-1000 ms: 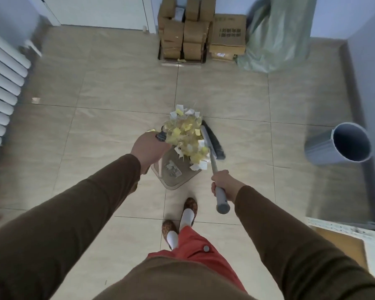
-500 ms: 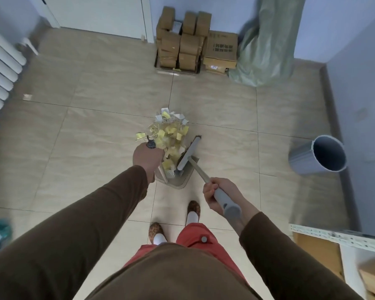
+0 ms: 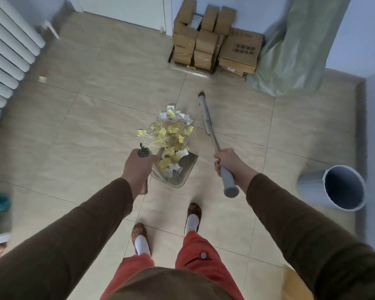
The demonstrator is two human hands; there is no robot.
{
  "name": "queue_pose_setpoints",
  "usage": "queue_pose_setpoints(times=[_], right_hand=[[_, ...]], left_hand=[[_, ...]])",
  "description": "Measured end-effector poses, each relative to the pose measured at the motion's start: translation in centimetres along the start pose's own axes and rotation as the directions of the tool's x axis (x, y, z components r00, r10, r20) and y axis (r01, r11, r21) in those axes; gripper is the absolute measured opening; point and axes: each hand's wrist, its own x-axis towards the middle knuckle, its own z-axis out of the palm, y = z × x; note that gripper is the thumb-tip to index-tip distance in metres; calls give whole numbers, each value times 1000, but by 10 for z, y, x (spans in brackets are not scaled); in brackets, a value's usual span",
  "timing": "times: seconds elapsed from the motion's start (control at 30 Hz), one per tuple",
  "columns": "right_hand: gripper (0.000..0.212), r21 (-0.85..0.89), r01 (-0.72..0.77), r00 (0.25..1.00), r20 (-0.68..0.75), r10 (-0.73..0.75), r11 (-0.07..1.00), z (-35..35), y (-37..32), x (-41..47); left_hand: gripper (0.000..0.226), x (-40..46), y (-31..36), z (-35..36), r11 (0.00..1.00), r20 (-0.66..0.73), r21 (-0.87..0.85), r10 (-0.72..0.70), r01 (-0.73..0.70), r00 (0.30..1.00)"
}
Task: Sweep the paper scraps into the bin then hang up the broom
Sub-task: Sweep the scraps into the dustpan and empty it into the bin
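My left hand (image 3: 136, 165) grips the handle of a translucent dustpan (image 3: 183, 169), which hangs tilted above the floor. A heap of yellow and white paper scraps (image 3: 171, 135) fills the pan. My right hand (image 3: 227, 161) is closed around the grey grip of the broom (image 3: 208, 122). The broom's head points away from me, to the right of the dustpan and apart from it. A grey-blue bin (image 3: 336, 189) stands on the floor at the right, tilted in the view, its inside showing empty.
Stacked cardboard boxes (image 3: 212, 44) and a green sack (image 3: 294, 50) stand against the far wall. A white radiator (image 3: 7, 55) lines the left wall. One stray scrap (image 3: 42, 79) lies near it. My feet (image 3: 167, 226) are below the dustpan.
The broom head has swung out of the dustpan and now points forward on the pan's right. The view has shifted, so the bin sits lower at the right.
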Motion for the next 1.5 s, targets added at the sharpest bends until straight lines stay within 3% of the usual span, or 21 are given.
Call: queue_pose_setpoints(times=[0.13,0.33,0.47,0.53,0.63,0.73,0.9,1.0,1.23,1.37,1.5], right_hand=[[4,-337,103,992,106,-71,936,-4,-64,70],[7,-671,122,990,130,-46,731,6,-83,149],[38,-882,91,996,90,-23,463,3,-44,145],[47,-905,107,992,123,12,413,-15,-15,137],[49,-889,83,988,133,82,450,-48,17,106],[44,-829,-14,978,104,180,559,-67,45,64],[42,-734,-73,964,121,236,676,-75,93,1],[41,-720,-64,977,97,192,691,-69,115,-28],[42,-724,-10,1000,7,23,690,-68,157,-75],[40,-701,14,998,-35,-53,713,-67,180,-100],[34,-623,20,993,-80,-89,782,-65,194,-119]], left_hand=[[37,-2,-6,8,989,-20,-126,-76,73,997],[22,2,-10,11,978,35,-136,-153,156,988],[23,7,-2,10,995,-86,5,-97,98,992],[25,10,2,6,995,-118,62,-73,80,990],[23,13,12,-4,990,-106,128,-40,54,994],[22,16,20,-18,978,-68,210,10,4,998],[24,18,19,-25,981,24,183,55,-58,998],[33,13,12,-25,994,80,101,26,-34,996],[29,6,-3,-54,974,315,54,-224,218,922],[7,-15,-31,-49,988,290,63,-153,141,945],[16,-33,-54,-53,996,279,82,-51,29,959]])
